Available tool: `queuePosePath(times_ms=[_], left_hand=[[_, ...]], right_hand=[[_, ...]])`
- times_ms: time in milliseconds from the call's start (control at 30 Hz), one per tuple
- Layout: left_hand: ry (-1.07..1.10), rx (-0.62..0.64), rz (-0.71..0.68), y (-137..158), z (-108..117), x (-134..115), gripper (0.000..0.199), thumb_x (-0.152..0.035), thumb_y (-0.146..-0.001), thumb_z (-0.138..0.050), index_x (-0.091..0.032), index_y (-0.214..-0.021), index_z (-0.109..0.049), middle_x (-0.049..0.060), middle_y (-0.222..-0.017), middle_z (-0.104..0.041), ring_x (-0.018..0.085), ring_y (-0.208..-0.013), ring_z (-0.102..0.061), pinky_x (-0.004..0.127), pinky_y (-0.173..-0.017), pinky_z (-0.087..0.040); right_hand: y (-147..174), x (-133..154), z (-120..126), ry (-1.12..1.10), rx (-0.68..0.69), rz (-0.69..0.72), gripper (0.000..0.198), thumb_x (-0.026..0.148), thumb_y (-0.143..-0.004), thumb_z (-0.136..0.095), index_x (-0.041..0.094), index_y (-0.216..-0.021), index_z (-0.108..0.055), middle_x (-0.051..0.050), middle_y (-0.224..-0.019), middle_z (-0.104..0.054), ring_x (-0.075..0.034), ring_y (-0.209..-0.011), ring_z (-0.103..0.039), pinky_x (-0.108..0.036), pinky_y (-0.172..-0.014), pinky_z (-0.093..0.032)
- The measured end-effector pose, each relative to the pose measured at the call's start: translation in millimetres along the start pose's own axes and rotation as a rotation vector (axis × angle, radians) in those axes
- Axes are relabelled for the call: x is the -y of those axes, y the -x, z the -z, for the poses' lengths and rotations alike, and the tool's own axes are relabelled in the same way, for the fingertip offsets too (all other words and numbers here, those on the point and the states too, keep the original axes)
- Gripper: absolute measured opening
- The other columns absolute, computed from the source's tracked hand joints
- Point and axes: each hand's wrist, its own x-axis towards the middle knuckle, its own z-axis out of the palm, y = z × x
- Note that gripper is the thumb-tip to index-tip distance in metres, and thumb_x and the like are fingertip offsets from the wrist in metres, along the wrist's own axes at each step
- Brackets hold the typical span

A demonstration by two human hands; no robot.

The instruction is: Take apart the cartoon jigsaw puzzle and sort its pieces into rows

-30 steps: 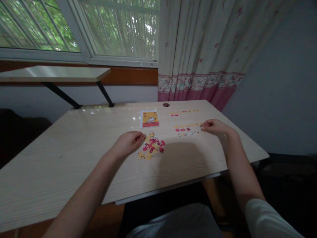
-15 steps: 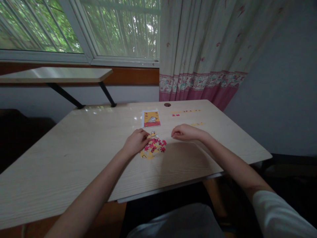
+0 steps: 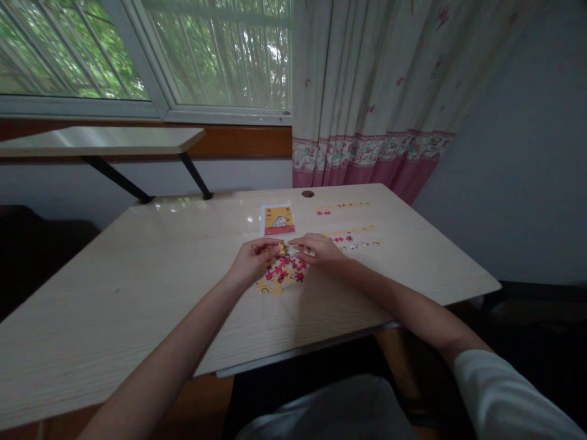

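My left hand point(image 3: 252, 263) is closed, pinching a yellow jigsaw puzzle piece point(image 3: 281, 249) between thumb and fingertips. Just to its right, my right hand point(image 3: 318, 250) reaches in with thumb and forefinger parted, close to that piece. Beneath both hands lies a loose pile of jigsaw puzzle pieces point(image 3: 287, 269), mostly red and yellow with some white. Behind them rests a picture card point(image 3: 279, 220) showing a white animal figure on yellow and red. Part of the pile's far side is hidden by my fingers.
Rows of sorted puzzle pieces point(image 3: 353, 232) lie on the right of the wooden table point(image 3: 183, 293), with another row point(image 3: 353, 205) farther back. A raised shelf point(image 3: 137, 140) stands at the back left. A round hole point(image 3: 307, 194) is near the rear edge.
My right hand has moved left, from beside the pile to next to my left hand. Rows on the right that its arm covered now show. A yellow piece is visible in my left fingertips.
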Motion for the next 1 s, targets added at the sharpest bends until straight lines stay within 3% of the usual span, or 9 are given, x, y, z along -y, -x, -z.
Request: queuePosePath(times_ms=[200,733,833,1000], left_hand=[[0.083,0.001,0.009,4.4,-8.4,-2.6,0.038,-0.028,-0.053,-0.079,-0.013,-0.084,-0.065,-0.003,-0.057,-0.06,0.008,-0.049,-0.052,0.021,-0.051,-0.04],[-0.012,0.059,-0.071,3.4,-7.8,2.0,0.039,-0.033,-0.06,-0.075,-0.015,-0.09,-0.061,-0.001,-0.064,-0.061,0.012,-0.06,-0.058,0.027,-0.064,-0.047],[-0.246,0.013,-0.179,4.8,-0.7,-0.4,0.033,-0.038,-0.07,-0.065,-0.016,-0.094,-0.061,0.003,-0.076,-0.063,0.015,-0.07,-0.059,0.03,-0.068,-0.047],[-1.062,0.042,-0.448,6.3,29.9,-8.6,0.025,-0.032,-0.081,-0.049,-0.018,-0.095,-0.063,0.008,-0.088,-0.064,0.02,-0.083,-0.057,0.033,-0.075,-0.044]], right_hand=[[-2.7,8.3,-8.5,0.036,-0.107,-0.017,0.03,0.043,-0.08,-0.061,0.022,-0.1,-0.066,-0.005,-0.087,-0.067,-0.015,-0.079,-0.06,-0.028,-0.074,-0.043],[0.1,13.9,-5.3,0.092,-0.112,-0.004,0.024,0.039,-0.083,-0.055,0.023,-0.096,-0.067,-0.005,-0.084,-0.069,-0.015,-0.079,-0.061,-0.029,-0.074,-0.042],[1.4,7.6,6.0,0.101,-0.161,-0.005,0.026,0.039,-0.083,-0.055,0.021,-0.098,-0.067,-0.006,-0.085,-0.067,-0.015,-0.078,-0.059,-0.029,-0.075,-0.042],[7.6,-15.1,39.4,0.082,-0.329,-0.152,0.029,0.04,-0.084,-0.055,0.021,-0.104,-0.065,-0.007,-0.092,-0.065,-0.013,-0.07,-0.054,-0.03,-0.076,-0.044]])
